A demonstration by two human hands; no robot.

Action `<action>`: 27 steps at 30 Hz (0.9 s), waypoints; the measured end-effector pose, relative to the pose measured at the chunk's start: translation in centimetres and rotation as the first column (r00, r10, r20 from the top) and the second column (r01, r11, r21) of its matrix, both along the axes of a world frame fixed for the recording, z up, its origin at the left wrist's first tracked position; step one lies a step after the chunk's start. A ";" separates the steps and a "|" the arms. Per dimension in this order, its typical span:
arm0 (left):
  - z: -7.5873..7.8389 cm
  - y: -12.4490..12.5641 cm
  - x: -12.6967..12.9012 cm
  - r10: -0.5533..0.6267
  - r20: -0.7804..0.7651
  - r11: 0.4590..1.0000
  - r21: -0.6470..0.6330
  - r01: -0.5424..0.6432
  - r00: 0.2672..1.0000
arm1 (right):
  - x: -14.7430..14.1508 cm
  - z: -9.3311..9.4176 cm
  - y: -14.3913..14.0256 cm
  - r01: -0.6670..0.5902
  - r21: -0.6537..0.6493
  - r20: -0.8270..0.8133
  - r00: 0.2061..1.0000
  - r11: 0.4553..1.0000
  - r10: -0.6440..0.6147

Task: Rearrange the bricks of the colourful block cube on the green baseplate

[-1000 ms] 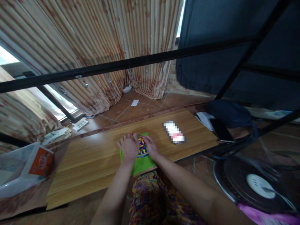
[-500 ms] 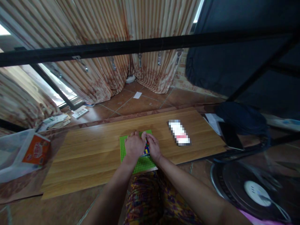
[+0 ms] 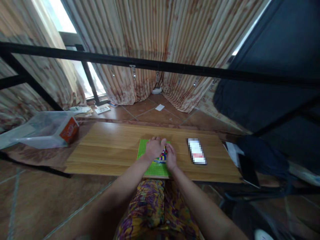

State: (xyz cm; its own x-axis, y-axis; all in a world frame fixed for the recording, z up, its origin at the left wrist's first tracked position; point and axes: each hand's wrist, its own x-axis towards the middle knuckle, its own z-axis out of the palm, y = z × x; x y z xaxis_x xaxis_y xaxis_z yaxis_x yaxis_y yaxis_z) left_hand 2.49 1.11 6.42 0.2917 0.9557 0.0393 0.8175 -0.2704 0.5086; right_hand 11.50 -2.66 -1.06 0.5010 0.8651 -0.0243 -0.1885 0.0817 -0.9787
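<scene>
A green studded baseplate [image 3: 158,170] lies on the low wooden table in front of my knees. On it is a patch of small multicoloured toy bricks [image 3: 163,156], partly covered by my hands. My left hand [image 3: 154,148] rests over the left side of the bricks, fingers bent over them and the thumb pointing right. At their right edge, my right hand [image 3: 171,157] is closed, with its fingertips against the bricks close to my left thumb. What lies beneath the palms is hidden.
A phone [image 3: 197,151] with a lit, blurred screen lies right of the baseplate on the wooden table [image 3: 107,150]. A clear plastic bin [image 3: 50,130] stands at the left. A black metal bar [image 3: 150,63] crosses ahead, before curtains. A dark device [image 3: 248,170] sits at the table's right end.
The camera has turned, so the table looks more level and the scene sits further right. Both hands stay at the bricks on the baseplate, in nearly the same pose.
</scene>
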 end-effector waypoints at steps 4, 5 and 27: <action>0.8 0.4 -2.2 0.107 0.383 0.992 0.019 -0.124 0.918 | 0.1 0.1 -0.1 -0.023 -0.029 0.033 0.999 0.999 0.023; 0.8 -0.1 -3.0 0.177 0.452 0.980 0.001 -0.199 0.874 | 0.0 0.2 0.0 -0.017 -0.031 0.039 0.999 0.999 0.018; -6.1 -7.2 -3.9 0.529 0.774 0.849 -0.487 -0.207 0.349 | -0.2 -0.9 -6.3 -0.016 -0.108 0.082 0.996 0.994 0.025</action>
